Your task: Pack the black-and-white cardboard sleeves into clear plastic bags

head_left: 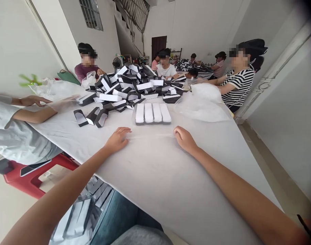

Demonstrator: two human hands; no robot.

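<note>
A clear plastic bag [152, 136] lies flat on the white-covered table, its near edge stretched between my hands. Inside it, several white strips with dark edges [153, 113] sit side by side. My left hand [118, 139] is at the bag's left corner, fingers bent around the film and thumb lower down. At the right corner, my right hand [185, 139] is closed, with the film pinched between thumb and curled fingers. The thin film is hard to make out where it meets my fingertips.
Behind the bag rises a heap of black-and-white folded pieces [135, 85]. Crumpled clear plastic [203, 102] lies at right. A co-worker's arm [35, 114] rests at the left edge; other people sit around the table. Below left are a red stool [22, 180] and filled bags [73, 217].
</note>
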